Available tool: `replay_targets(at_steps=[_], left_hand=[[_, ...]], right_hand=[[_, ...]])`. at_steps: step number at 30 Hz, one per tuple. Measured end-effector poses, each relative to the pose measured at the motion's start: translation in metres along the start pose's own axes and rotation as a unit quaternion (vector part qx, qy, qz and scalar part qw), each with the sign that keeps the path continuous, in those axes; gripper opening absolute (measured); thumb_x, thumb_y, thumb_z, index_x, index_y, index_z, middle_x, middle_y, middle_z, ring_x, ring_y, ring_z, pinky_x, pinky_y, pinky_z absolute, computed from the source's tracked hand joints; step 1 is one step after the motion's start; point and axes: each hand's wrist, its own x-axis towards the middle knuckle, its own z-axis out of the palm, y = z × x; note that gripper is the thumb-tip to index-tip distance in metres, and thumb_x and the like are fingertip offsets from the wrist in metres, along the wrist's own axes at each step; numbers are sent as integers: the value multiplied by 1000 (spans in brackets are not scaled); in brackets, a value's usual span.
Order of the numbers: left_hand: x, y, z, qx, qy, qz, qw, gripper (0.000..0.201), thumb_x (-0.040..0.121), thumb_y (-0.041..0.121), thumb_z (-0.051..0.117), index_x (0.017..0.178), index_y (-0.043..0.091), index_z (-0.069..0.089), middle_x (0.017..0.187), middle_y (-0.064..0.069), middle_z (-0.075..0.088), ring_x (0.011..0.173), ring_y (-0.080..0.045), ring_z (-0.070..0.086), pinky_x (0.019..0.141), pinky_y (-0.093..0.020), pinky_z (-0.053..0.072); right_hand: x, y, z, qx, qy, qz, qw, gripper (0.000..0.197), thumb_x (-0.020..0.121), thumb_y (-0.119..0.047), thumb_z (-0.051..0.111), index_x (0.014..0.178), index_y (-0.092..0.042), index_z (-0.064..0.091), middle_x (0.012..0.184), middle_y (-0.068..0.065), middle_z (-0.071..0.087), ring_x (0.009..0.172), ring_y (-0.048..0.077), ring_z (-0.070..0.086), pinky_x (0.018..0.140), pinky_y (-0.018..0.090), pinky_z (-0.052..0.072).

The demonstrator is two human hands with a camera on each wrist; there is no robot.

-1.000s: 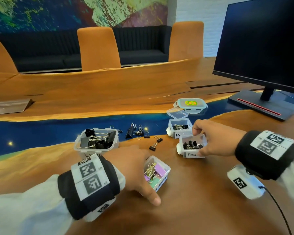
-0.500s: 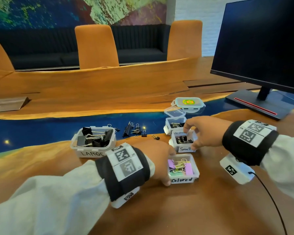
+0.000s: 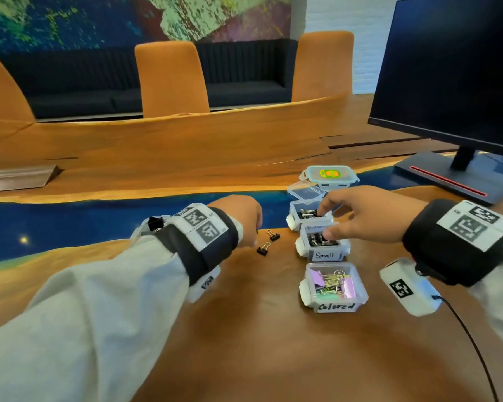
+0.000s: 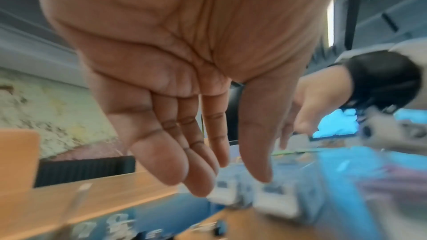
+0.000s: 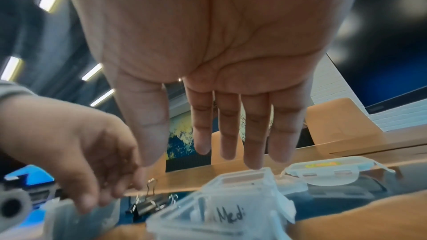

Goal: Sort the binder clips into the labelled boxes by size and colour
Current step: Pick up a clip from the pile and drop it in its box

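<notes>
The left hand (image 3: 238, 219), fingers straight and slack and holding nothing, hangs over the desk's blue strip just beside two small black binder clips (image 3: 268, 241) lying loose on the wood; the step, I judge, is to pinch one by its wire handles and carry it right to the "Small" box (image 3: 323, 247) — low, so it clears the rim. The right hand (image 3: 360, 216), fingers spread and empty, hovers over the "Small" and "Medium" boxes (image 3: 308, 213) and may block that drop; the "Colored" box (image 3: 334, 285) sits nearest, a lidded container (image 3: 329, 175) and a monitor (image 3: 447, 71) beyond.
</notes>
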Motion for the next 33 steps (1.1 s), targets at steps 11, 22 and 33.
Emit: replay_targets(at_steps=[11, 22, 33], left_hand=[[26, 10, 35, 15, -26, -33, 999, 46, 81, 56, 74, 106, 17, 70, 98, 0, 73, 93, -19, 68, 88, -36, 57], [-22, -11, 17, -343, -21, 45, 938, 10, 87, 21, 76, 93, 15, 72, 82, -2, 78, 81, -17, 75, 81, -34, 62], [-64, -21, 8, -600, -14, 117, 792, 14, 96, 11, 64, 99, 6, 76, 87, -10, 74, 77, -15, 72, 67, -24, 60]], right_hand=[[-6, -9, 9, 33, 7, -34, 999, 38, 82, -50, 73, 116, -42, 59, 120, -22, 59, 111, 0, 57, 97, 33, 52], [-23, -36, 6, 113, 80, -101, 985, 26, 84, -37, 75, 108, -39, 64, 107, -23, 62, 99, -8, 59, 77, 13, 51], [-23, -65, 5, 148, 103, -172, 968, 7, 86, -25, 76, 85, -28, 70, 79, -12, 69, 71, 2, 62, 65, 14, 48]])
